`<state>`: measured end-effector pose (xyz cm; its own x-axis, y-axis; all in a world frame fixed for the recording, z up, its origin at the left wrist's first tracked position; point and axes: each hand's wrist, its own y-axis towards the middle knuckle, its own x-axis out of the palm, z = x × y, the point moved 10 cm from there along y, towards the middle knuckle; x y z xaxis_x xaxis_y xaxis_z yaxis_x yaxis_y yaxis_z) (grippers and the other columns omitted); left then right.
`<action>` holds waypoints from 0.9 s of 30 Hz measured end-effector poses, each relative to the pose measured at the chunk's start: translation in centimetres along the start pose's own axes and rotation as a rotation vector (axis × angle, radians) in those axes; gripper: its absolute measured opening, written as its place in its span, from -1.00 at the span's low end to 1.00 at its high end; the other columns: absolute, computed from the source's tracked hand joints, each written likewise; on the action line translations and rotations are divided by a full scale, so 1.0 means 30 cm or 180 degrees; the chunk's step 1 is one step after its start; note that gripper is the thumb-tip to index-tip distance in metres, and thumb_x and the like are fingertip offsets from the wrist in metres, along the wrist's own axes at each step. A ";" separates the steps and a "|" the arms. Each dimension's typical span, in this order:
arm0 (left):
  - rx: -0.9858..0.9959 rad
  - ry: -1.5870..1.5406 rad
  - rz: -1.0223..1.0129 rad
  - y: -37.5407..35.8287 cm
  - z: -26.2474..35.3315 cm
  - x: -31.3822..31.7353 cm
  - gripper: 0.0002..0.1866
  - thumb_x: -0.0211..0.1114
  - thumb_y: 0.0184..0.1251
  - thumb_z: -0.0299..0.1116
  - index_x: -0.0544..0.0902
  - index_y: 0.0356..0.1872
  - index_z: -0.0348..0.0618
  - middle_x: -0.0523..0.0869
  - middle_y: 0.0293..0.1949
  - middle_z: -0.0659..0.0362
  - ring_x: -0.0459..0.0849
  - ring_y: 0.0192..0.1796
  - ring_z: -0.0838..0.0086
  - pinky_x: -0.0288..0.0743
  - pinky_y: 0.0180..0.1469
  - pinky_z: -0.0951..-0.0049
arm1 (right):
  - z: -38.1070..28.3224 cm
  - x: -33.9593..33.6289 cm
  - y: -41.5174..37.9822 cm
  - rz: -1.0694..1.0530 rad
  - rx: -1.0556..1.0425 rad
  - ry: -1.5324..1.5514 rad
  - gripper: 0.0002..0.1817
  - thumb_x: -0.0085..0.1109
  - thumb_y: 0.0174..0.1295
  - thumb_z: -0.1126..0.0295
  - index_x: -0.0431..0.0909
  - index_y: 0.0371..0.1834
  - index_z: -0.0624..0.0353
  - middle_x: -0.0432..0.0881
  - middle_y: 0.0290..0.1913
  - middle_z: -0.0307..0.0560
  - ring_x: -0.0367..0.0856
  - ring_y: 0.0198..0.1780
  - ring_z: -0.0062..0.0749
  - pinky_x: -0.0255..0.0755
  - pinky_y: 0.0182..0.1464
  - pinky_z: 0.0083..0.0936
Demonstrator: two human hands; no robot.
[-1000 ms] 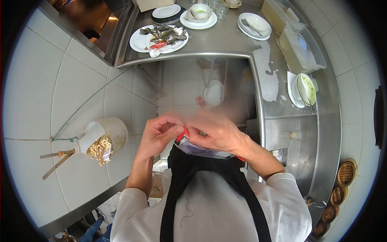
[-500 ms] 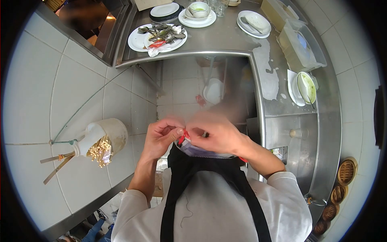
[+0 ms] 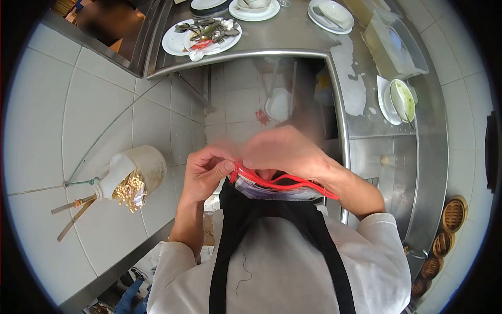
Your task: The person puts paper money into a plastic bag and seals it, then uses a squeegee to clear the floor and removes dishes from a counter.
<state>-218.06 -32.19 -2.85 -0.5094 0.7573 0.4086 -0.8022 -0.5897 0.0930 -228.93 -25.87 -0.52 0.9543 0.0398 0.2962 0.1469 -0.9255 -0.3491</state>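
Close against the black apron (image 3: 235, 209) is a see-through zip pouch (image 3: 280, 193) with red trim, its mouth partly spread. My left hand (image 3: 206, 170) pinches the pouch's left end between thumb and fingers. Beside it, my right hand (image 3: 285, 152) is curled over the red edge, its fingertips gripping near that same corner, and a finger seems to dip into the mouth. Blur hides the upper part of both hands. Something purple and white shows through the clear side; what it is I cannot make out.
Ahead, a steel counter (image 3: 298, 39) carries a plate of dirty cutlery (image 3: 175, 42), stacked dishes (image 3: 332, 18), a plastic tub (image 3: 395, 47) and a bowl with green remains (image 3: 401, 102). A cut plastic jug (image 3: 144, 162) hangs on the left wall. Bamboo steamers (image 3: 453, 213) line the right.
The pouch's red-trimmed edge has come into fuller view, stretching right under my right wrist. My right hand has risen slightly and tilted; my left still pinches the corner.
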 end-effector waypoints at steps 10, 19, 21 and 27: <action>-0.0522 -0.0327 0.0217 -0.051 -0.110 -0.001 -0.86 0.35 0.33 -0.45 0.66 -0.18 -0.30 0.68 -0.20 0.13 0.59 -0.16 0.50 0.47 -0.13 0.48 | -0.062 0.009 -0.035 0.0800 -0.1684 -0.1855 -0.87 0.30 0.08 0.54 0.52 -0.38 0.29 0.58 -0.57 -0.11 0.58 -0.53 -0.55 0.47 -0.44 -0.57; 0.0632 0.2119 -0.0283 -0.008 0.064 0.065 -0.81 0.45 0.08 -0.54 0.70 -0.24 -0.20 0.67 -0.21 0.20 0.57 -0.08 0.31 0.44 -0.07 0.33 | 0.012 -0.005 -0.015 0.0568 -0.1155 -0.1129 -0.91 0.26 0.13 0.56 0.54 -0.35 0.27 0.61 -0.55 -0.24 0.57 -0.49 -0.71 0.45 -0.42 -0.65; 0.0578 0.2014 -0.0460 -0.014 0.044 0.048 -0.75 0.44 0.09 -0.58 0.68 -0.17 -0.23 0.59 -0.09 0.10 0.55 -0.04 0.34 0.44 0.00 0.35 | 0.015 -0.007 -0.014 0.0526 -0.1091 -0.0861 -0.93 0.25 0.14 0.56 0.55 -0.33 0.27 0.61 -0.54 -0.27 0.56 -0.47 -0.74 0.46 -0.40 -0.68; 0.0573 0.1448 -0.0465 0.001 0.046 0.060 -0.67 0.44 0.07 -0.60 0.65 -0.10 -0.24 0.54 -0.03 0.03 0.56 -0.04 0.36 0.45 0.02 0.36 | 0.021 -0.024 -0.016 0.0568 -0.1012 -0.0711 -0.95 0.22 0.17 0.57 0.56 -0.32 0.27 0.61 -0.50 -0.31 0.54 -0.44 -0.79 0.45 -0.37 -0.73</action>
<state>-218.56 -31.22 -0.86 -0.5119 0.8574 -0.0533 -0.8293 -0.4771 0.2909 -229.52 -25.22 -1.13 0.9956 -0.0831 0.0437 -0.0797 -0.9939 -0.0757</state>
